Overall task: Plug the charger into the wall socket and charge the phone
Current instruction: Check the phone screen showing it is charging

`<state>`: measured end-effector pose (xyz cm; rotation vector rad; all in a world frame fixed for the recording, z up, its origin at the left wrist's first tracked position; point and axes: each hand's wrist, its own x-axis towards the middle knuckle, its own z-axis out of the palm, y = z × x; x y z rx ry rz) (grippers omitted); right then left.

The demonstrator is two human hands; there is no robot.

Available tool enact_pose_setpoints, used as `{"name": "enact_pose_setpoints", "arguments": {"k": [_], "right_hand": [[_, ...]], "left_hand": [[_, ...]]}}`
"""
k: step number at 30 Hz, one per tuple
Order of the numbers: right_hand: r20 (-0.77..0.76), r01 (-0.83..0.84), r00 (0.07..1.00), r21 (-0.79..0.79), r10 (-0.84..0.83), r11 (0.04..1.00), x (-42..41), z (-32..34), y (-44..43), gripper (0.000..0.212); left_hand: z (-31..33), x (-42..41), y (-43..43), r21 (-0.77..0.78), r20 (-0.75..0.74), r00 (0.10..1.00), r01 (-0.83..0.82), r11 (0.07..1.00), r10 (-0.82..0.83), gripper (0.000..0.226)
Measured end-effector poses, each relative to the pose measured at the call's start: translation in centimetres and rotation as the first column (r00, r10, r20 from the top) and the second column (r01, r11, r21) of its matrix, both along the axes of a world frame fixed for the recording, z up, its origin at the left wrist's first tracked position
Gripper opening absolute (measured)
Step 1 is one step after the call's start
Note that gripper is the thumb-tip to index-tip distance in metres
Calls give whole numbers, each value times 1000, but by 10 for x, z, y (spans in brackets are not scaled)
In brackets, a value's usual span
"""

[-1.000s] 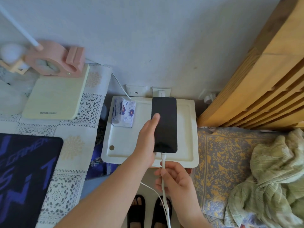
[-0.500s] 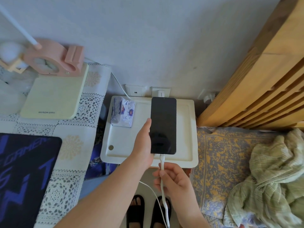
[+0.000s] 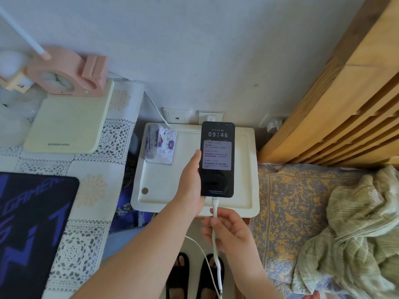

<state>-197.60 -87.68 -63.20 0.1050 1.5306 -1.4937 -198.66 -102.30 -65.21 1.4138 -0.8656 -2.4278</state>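
Observation:
A black phone (image 3: 217,158) is held over the white tray table (image 3: 159,186), its screen lit and showing 09:46 with notifications. My left hand (image 3: 191,180) grips the phone by its left edge. A white charging cable (image 3: 215,234) is plugged into the phone's bottom end. My right hand (image 3: 228,229) pinches that cable just below the connector. The white charger (image 3: 210,118) sits in the wall socket (image 3: 203,115) right behind the phone's top edge.
A tissue pack (image 3: 160,146) lies on the tray's back left. A second wall plate (image 3: 176,117) with a white cord is beside the socket. To the left stands a lace-covered table (image 3: 101,190) with a pink clock and a dark mat; to the right, a bed with a green blanket (image 3: 354,229) and a wooden headboard.
The phone's screen was dark and has lit up with the lock screen. My left hand has slid from over the screen to the phone's left edge; the right hand stays on the cable.

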Motion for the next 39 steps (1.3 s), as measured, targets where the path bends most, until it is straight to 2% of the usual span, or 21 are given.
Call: {"name": "enact_pose_setpoints", "arguments": {"k": [4,8,14,19,22,26,29,34,39], "right_hand": [[-187,-58,980,79,72,995,-12,3,-2,66],[-407,-90,902,143,142,986,-32,0,-11,86],[-545,-117,807,230,227,966,-48,-6,-25,87],[-616,-47,748,324,248,945,-56,-16,-30,92],[-612,-11,744,388,267,922,-64,-27,-32,90],[-588,15,746,484,312,875,-73,-47,-34,90],[-601,50,711,561,365,826,-79,-60,-35,90],[-607,110,694,622,388,776,-86,-79,-46,90],[-579,130,731,636,360,760,-89,-95,-55,90]], "left_hand": [[-6,-2,1,17,14,1000,15,1000,-15,45],[-12,-4,3,27,30,997,75,997,-76,52],[-18,-10,8,68,-21,991,131,989,-130,54],[-23,-20,10,126,-20,992,124,984,-123,49],[-29,-26,14,150,-23,990,142,978,-140,45],[-41,-36,15,129,34,973,222,966,-228,45],[-51,-44,12,117,84,943,311,943,-321,45],[-64,-61,6,82,181,911,362,929,-371,41],[-79,-70,-4,100,255,864,422,901,-433,38]]}}
